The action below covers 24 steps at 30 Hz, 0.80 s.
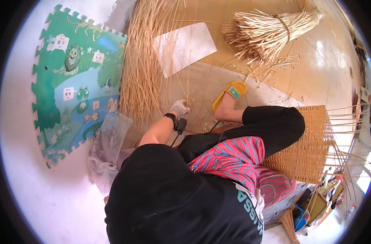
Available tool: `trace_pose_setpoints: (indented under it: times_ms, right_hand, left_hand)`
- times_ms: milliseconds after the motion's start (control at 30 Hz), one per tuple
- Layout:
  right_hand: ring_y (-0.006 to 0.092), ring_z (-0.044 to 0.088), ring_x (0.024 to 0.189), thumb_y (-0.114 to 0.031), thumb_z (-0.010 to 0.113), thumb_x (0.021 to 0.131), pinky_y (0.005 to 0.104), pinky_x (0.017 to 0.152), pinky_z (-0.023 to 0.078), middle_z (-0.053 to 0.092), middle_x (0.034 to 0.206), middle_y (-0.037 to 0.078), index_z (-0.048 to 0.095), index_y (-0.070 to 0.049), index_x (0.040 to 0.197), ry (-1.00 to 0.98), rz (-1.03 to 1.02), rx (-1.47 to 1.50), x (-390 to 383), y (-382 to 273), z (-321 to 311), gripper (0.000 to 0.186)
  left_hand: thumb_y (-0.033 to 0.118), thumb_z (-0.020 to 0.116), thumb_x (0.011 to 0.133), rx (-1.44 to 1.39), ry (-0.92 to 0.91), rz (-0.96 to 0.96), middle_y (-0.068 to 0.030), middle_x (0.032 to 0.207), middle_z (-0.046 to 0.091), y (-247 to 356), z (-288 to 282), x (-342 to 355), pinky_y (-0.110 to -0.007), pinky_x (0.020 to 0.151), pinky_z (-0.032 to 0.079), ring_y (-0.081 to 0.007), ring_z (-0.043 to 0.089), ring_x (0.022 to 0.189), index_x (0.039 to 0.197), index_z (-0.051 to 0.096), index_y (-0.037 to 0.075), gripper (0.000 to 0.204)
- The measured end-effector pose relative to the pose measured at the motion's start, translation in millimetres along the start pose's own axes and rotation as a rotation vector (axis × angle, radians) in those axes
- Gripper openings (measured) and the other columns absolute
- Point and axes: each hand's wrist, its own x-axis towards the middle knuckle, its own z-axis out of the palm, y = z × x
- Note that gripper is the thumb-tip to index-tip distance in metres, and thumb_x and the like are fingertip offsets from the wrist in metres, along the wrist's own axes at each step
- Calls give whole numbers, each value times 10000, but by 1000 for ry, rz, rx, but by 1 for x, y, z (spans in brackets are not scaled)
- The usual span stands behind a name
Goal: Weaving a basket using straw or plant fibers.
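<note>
My left hand (180,108), in a white glove with a black strap at the wrist, reaches forward near the floor. Its fingers are curled closed around thin wicker strands (188,99) that stick out past the fingertips. Just left of it lies a long loose pile of wicker strands (140,69). My right hand does not show. A woven wicker panel (303,146), with long unwoven ends sticking out at its right, rests beside my bent right leg. A striped pink cloth (234,158) covers my lap.
A tied bundle of wicker (275,32) lies at the far right, with clippings scattered below it. A printed paper sheet (185,49) is by the pile. At left are a green foam play mat (79,81) and a clear plastic bag (106,150). My foot wears a yellow slipper (234,91).
</note>
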Motion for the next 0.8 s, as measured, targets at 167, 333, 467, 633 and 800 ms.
trace_pose_setpoints:
  times_ms: [167,333,467,633,800]
  right_hand:
    - [392,708,930,-146,524,948,476,965,505,735,932,173,663,-140,1129,75,-166,-30,-8,-16,-13,228]
    - [324,723,842,-118,614,914,418,753,547,735,896,163,673,-82,1102,112,-276,-63,-10,-32,-23,200]
    - [275,688,695,-35,685,882,370,655,539,707,815,121,680,-49,1045,140,-395,438,-8,-34,-39,164]
    - [306,691,919,-121,703,882,418,819,543,706,996,132,679,-58,1084,408,-423,311,4,-49,-96,213]
    - [367,613,1207,-202,717,899,420,1012,506,646,1273,173,597,-97,1348,563,-647,295,19,-92,-150,476]
  left_hand:
    - [114,723,925,-451,-313,-38,-120,981,727,22,-12,2,-364,733,655,-211,737,882,1161,664,24,259]
    - [92,700,950,-421,-503,9,-102,980,725,78,-1,-2,-370,735,649,-211,736,888,1145,670,31,206]
    - [71,661,973,-343,-432,297,-89,1019,729,138,14,-19,-355,768,633,-206,732,889,1154,674,40,184]
    - [90,582,1045,-374,-589,774,-54,1029,731,268,48,-85,-327,811,597,-154,711,899,1145,677,42,147]
    - [89,575,1049,16,-814,1189,-37,973,714,360,103,-187,-293,787,578,-126,682,818,1099,681,37,128]
